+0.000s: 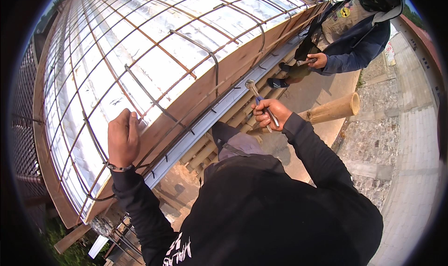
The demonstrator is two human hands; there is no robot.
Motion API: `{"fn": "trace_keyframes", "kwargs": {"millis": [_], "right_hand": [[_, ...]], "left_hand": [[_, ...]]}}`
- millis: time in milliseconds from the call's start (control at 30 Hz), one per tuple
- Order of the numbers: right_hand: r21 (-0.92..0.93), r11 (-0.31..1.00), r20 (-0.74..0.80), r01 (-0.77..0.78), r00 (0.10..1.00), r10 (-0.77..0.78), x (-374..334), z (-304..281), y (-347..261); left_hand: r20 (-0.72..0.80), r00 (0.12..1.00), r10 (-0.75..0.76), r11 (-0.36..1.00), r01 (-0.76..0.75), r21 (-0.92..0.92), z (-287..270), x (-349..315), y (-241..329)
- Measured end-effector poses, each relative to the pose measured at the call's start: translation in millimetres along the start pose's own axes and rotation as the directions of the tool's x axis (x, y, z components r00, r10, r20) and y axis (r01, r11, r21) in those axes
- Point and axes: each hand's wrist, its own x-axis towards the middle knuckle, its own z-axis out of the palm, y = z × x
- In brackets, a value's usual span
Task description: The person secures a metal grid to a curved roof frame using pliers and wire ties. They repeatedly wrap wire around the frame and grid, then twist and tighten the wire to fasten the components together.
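Clamped on pincers (257, 96): right hand (274, 111), centre frame. Left hand (123, 139), centre-left, beside rebar mesh (144, 89); grip indeterminable.

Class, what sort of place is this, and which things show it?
Most likely a building site: a steel-bar grid lies over shiny sheeting, with a thick bamboo pole nearby.

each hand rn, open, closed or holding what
Left hand: curled near dark steel rebar; whether holding anything cannot be told.
Right hand: closed around a silver-and-blue metal plier-like tool.
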Motion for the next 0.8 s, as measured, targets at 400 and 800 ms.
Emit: {"fn": "trace_keyframes", "kwargs": {"millis": [400,800], "right_hand": [[0.125,0.989,-0.015,-0.077,0.997,0.079,7.6,3.8,70.1],[-0.562,0.415,0.081,0.715,0.547,-0.833,-13.7,63.6,0.1]], "left_hand": [[-0.008,0.999,0.047,0.999,-0.046,0.013,-3.1,-1.0,10.3],[-0.015,1.000,-0.026,0.998,0.027,0.052,-8.4,-3.5,16.1]]}}
